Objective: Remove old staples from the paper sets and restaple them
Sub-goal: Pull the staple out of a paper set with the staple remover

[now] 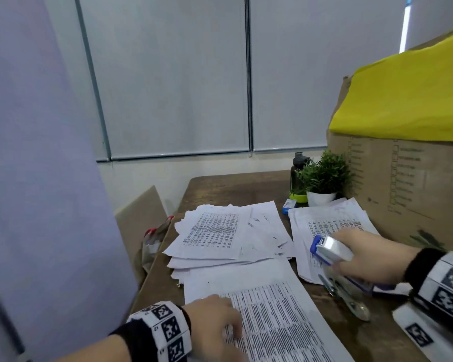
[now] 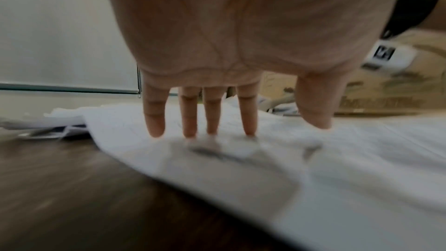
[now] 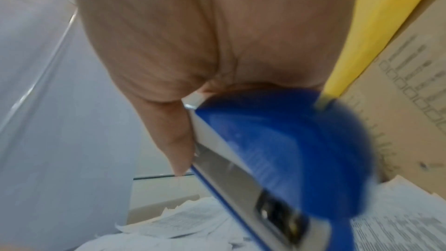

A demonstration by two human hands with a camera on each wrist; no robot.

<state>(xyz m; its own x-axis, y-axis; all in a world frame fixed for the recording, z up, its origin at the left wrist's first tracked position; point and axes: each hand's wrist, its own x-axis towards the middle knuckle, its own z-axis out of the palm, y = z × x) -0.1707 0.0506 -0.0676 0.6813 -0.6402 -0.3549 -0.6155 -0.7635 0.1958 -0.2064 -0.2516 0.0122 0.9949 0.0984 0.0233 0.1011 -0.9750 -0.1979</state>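
Left hand flat (right hand gripping stapler)

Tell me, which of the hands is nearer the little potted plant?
Right. The right hand, gripping the stapler, is over the papers just in front of the plant; the left hand presses a sheet far nearer the person.

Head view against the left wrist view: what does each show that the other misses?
Only the head view shows the right hand gripping the blue stapler, the metal tool lying on the table, and the potted plant. Only the left wrist view shows the left hand's straight fingers. Both show the left hand resting on the near paper set.
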